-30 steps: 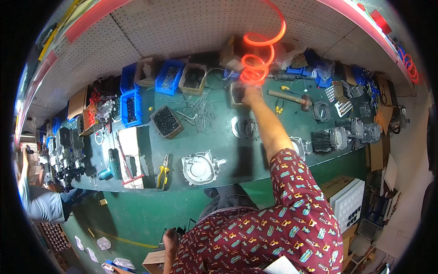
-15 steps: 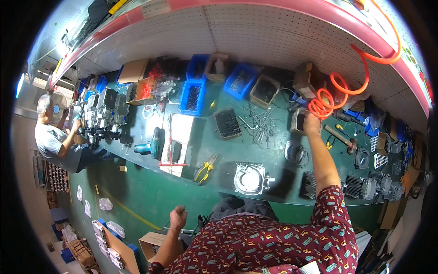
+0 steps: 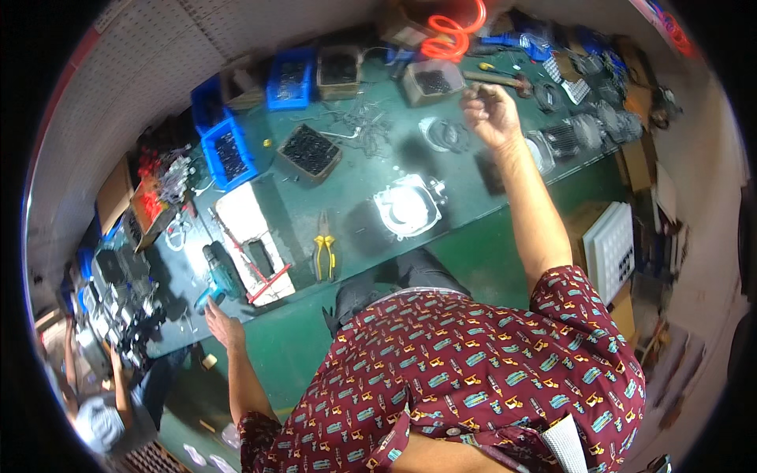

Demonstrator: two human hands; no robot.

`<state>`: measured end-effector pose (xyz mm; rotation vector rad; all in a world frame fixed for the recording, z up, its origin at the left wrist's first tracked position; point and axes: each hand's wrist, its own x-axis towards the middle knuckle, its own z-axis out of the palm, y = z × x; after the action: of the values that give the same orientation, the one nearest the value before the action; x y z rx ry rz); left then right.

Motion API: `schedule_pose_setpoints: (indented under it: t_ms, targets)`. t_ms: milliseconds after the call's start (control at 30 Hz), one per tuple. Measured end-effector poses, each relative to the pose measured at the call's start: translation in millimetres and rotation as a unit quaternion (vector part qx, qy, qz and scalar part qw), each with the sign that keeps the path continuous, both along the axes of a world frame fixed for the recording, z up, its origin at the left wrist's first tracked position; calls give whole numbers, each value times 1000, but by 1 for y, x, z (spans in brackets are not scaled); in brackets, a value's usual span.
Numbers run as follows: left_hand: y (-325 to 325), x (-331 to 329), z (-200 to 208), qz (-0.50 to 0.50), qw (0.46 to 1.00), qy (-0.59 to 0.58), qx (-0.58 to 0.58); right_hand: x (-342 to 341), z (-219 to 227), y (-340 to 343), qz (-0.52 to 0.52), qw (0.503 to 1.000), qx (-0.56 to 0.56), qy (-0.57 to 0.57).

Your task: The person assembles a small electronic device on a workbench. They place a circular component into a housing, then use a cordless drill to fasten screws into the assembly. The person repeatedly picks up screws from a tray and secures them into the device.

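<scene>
My right hand (image 3: 490, 117) is raised over the right part of the bench, its fingers curled together; whatever is in them is too small to make out. Close by it stands a cardboard box of small dark parts (image 3: 435, 80). My left hand (image 3: 226, 326) is at the bench's front edge, fingers stretched toward the base of a teal cordless drill (image 3: 220, 276). I see no grip on the drill. A bright cast-metal housing (image 3: 408, 206) lies in front of me. Yellow-handled pliers (image 3: 324, 254) lie between it and a white board with red bars (image 3: 256, 251).
Blue bins (image 3: 229, 154) and an open box of black screws (image 3: 310, 152) stand along the bench. Loose metal rods (image 3: 355, 130), a hammer (image 3: 505, 81) and an orange coiled hose (image 3: 446, 39) lie farther back. Another person (image 3: 102, 418) works at far left.
My right hand has come out of the box of small parts. My left hand has moved from beside my body up to the drill. The view has turned and tilted.
</scene>
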<state>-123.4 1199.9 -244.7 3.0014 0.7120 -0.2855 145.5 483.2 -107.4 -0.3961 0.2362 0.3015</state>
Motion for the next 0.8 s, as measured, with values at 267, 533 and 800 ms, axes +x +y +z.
schedule_pose_setpoints:
  t_ms: [267, 533, 800]
  targets:
    - [40, 37, -38, -73, 996, 22, 35, -158, 45, 75, 20, 973, -225, 53]
    - [60, 59, -49, -88, 992, 95, -1, -229, 45, 125, 37, 927, -327, 178]
    - [36, 30, 66, -92, 995, -25, -5, -217, 34, 131, 7, 947, -292, 136]
